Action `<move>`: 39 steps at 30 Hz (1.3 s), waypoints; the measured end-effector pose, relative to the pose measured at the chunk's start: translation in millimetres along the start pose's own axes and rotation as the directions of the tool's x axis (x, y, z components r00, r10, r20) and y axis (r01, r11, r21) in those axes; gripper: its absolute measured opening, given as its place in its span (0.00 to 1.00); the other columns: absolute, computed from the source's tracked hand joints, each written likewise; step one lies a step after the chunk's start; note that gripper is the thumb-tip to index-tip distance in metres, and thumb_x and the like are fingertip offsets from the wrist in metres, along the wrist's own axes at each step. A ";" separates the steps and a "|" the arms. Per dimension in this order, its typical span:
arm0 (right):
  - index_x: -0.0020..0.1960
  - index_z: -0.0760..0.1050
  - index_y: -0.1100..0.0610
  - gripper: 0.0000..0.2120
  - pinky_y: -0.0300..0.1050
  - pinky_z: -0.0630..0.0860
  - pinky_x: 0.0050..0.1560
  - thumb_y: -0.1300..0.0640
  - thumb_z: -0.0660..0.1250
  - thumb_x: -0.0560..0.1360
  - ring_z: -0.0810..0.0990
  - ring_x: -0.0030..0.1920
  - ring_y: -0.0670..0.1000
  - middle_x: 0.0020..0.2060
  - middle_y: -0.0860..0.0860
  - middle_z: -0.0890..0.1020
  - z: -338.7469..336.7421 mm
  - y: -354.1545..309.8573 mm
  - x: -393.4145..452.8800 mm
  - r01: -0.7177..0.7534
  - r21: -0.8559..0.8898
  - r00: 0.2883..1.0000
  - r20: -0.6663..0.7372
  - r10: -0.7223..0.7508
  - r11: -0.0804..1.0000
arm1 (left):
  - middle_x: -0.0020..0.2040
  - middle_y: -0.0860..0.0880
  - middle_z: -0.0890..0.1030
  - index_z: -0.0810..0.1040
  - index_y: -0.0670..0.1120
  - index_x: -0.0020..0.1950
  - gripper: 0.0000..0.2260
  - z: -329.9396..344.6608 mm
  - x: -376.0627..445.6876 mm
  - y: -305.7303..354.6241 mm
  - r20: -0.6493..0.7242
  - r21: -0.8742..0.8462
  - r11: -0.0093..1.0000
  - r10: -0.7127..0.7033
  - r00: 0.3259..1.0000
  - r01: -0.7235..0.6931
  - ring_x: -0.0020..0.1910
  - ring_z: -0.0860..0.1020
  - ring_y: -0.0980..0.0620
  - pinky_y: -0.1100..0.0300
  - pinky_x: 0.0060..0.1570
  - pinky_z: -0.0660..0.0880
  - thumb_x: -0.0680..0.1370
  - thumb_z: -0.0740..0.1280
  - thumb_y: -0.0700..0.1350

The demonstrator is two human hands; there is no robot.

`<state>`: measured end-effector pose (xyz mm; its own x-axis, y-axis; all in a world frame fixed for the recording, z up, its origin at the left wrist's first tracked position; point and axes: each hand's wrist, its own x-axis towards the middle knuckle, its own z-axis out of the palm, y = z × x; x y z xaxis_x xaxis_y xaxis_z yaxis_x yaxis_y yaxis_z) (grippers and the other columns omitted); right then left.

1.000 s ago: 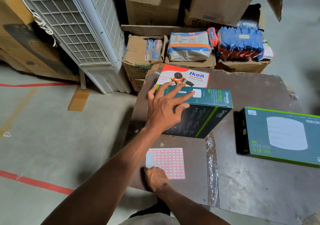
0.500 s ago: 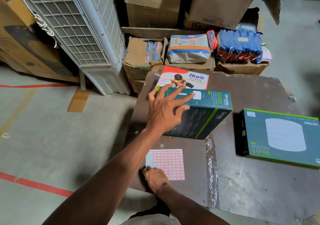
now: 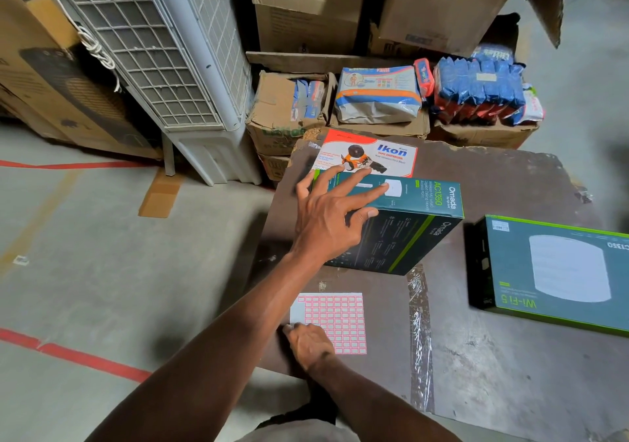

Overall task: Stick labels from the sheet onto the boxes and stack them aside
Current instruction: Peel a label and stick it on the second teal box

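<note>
A dark teal Omada box (image 3: 418,234) stands tilted on the brown table (image 3: 510,179), on top of a white and orange Ikon box (image 3: 391,150). My left hand (image 3: 326,217) rests on its top face with fingers spread straight, and the thumb touches the front face. Near the table's front edge lies a label sheet (image 3: 340,315) with a pink grid. My right hand (image 3: 309,343) has its fingers curled at that sheet's lower left corner; its fingertips are hidden. A second teal Wi-Fi box (image 3: 561,271) lies flat at the right.
A white air cooler (image 3: 163,50) leans at the back left. Brown cartons (image 3: 306,9) and blue packets (image 3: 476,91) crowd the floor behind the table. Grey floor with red tape lines (image 3: 85,360) lies to the left.
My left index finger has slid slightly to the right along the Omada box's top. My right hand stays at the sheet's corner.
</note>
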<state>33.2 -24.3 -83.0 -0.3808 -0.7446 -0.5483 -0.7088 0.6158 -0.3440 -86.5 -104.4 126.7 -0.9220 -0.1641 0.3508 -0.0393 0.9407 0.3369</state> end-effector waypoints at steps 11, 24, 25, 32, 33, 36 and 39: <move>0.75 0.62 0.58 0.19 0.59 0.73 0.62 0.60 0.52 0.85 0.78 0.62 0.66 0.63 0.64 0.77 2.7 4.0 6.1 0.019 -0.007 1.000 -0.009 -0.019 1.000 | 0.75 0.58 0.72 0.73 0.67 0.71 0.20 -0.2 0.1 -0.3 -0.007 -0.016 1.000 0.002 1.000 -0.002 0.74 0.66 0.46 0.43 0.71 0.55 0.79 0.67 0.56; 0.72 0.66 0.56 0.18 0.56 0.75 0.61 0.57 0.60 0.83 0.79 0.58 0.63 0.60 0.61 0.79 -13.3 2.5 6.5 -0.064 0.238 0.998 0.012 0.063 0.969 | 0.75 0.58 0.72 0.73 0.67 0.71 0.20 0.4 1.1 -2.9 0.018 -0.024 1.000 -0.005 1.000 0.006 0.74 0.66 0.46 0.43 0.71 0.54 0.79 0.68 0.56; 0.66 0.71 0.55 0.14 0.56 0.78 0.58 0.56 0.60 0.81 0.81 0.55 0.61 0.57 0.59 0.80 -13.3 3.0 5.0 -0.093 0.332 0.994 -0.028 0.109 0.939 | 0.75 0.58 0.72 0.73 0.67 0.71 0.20 0.2 1.2 -2.6 0.022 -0.023 1.000 -0.007 1.000 0.008 0.74 0.66 0.46 0.43 0.71 0.54 0.79 0.68 0.56; 0.47 0.79 0.59 0.06 0.48 0.80 0.37 0.60 0.66 0.81 0.79 0.33 0.51 0.39 0.51 0.81 -47.2 13.2 -28.1 -0.047 0.961 0.928 -0.060 0.369 0.274 | 0.75 0.61 0.71 0.74 0.69 0.69 0.18 -1.9 7.9 -5.0 0.046 -0.042 0.998 -0.033 0.998 0.035 0.73 0.66 0.47 0.45 0.71 0.56 0.79 0.66 0.57; 0.48 0.80 0.62 0.06 0.47 0.80 0.37 0.60 0.67 0.81 0.80 0.33 0.51 0.39 0.52 0.82 -55.8 19.2 -35.5 0.002 0.971 0.919 -0.095 0.382 0.239 | 0.74 0.62 0.71 0.75 0.69 0.69 0.18 -2.3 9.7 -4.8 0.053 -0.059 0.997 -0.045 0.998 0.048 0.73 0.67 0.48 0.46 0.71 0.56 0.79 0.66 0.57; 0.50 0.81 0.64 0.07 0.47 0.80 0.38 0.60 0.67 0.81 0.79 0.35 0.51 0.39 0.54 0.82 -82.8 35.2 -60.5 0.143 0.974 0.889 -0.203 0.410 0.174 | 0.74 0.64 0.72 0.76 0.70 0.66 0.16 -4.6 14.1 -2.3 0.077 -0.102 0.991 -0.079 0.994 0.087 0.73 0.66 0.49 0.47 0.71 0.57 0.79 0.67 0.58; 0.50 0.81 0.66 0.09 0.44 0.80 0.38 0.60 0.66 0.82 0.78 0.35 0.49 0.40 0.59 0.83 -110.6 45.8 -85.2 0.234 0.958 0.861 -0.283 0.423 0.163 | 0.73 0.65 0.72 0.76 0.70 0.65 0.16 -7.7 17.3 -1.9 0.092 -0.122 0.987 -0.094 0.991 0.105 0.73 0.66 0.50 0.47 0.71 0.57 0.78 0.65 0.60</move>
<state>-32.6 38.9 32.2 -0.7952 -0.4538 -0.4021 0.3641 0.1729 -0.9152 -99.4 -111.3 138.8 -0.9458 -0.2236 0.2357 -0.0881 0.8749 0.4762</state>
